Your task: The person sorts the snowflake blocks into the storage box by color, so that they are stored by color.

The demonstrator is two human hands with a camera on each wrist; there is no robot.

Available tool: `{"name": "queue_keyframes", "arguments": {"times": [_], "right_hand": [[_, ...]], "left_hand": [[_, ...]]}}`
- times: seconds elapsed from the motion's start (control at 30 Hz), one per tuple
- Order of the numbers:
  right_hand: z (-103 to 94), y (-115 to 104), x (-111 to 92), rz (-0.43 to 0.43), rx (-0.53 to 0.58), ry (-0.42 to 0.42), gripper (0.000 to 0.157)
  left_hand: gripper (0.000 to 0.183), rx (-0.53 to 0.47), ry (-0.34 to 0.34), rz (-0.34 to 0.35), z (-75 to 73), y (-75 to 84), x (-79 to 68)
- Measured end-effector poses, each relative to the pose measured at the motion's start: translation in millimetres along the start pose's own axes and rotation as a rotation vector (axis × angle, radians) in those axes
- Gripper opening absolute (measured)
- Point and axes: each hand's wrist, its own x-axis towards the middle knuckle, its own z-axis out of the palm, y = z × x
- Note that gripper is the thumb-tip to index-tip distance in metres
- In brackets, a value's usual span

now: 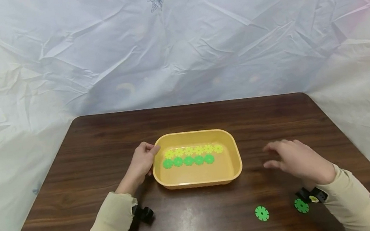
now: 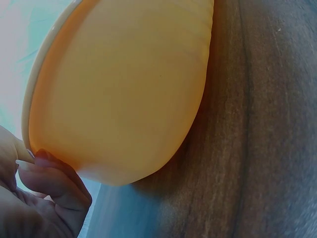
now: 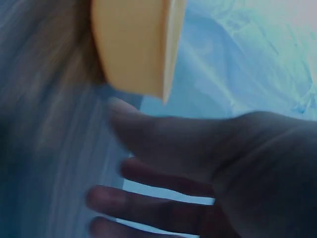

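Observation:
A yellow plastic basin stands near the middle of the table. My left hand pinches its left rim between thumb and fingers, as the left wrist view shows on the basin's outer wall. Inside lie a row of several yellow snowflake discs and, in front of it, a row of several green snowflake discs. To the right of the basin, my right hand hovers over the table with loosely bent fingers and nothing between them.
Two loose green discs lie on the dark wooden table at the front right: one disc in plain view, the other disc partly beneath the right wrist camera. Behind the table hangs a wrinkled pale cloth.

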Motion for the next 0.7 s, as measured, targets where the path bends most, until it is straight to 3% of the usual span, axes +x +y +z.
{"name": "queue_keyframes", "arguments": {"times": [0.17, 0.33, 0.7], "right_hand": [[6.6, 10.5, -11.5, 0.075, 0.005, -0.195, 0.039], [11.9, 17.6, -19.3, 0.098, 0.036, -0.241, 0.036], [16.3, 21.8, -43.4, 0.198, 0.094, -0.371, 0.062]], "left_hand": [[0.029, -0.006, -0.002, 0.002, -1.5, -0.6, 2.1], [0.029, 0.0, -0.002, 0.001, -2.6, -0.3, 3.7], [0.029, -0.001, -0.007, 0.001, -4.6, 0.7, 7.5]]}}
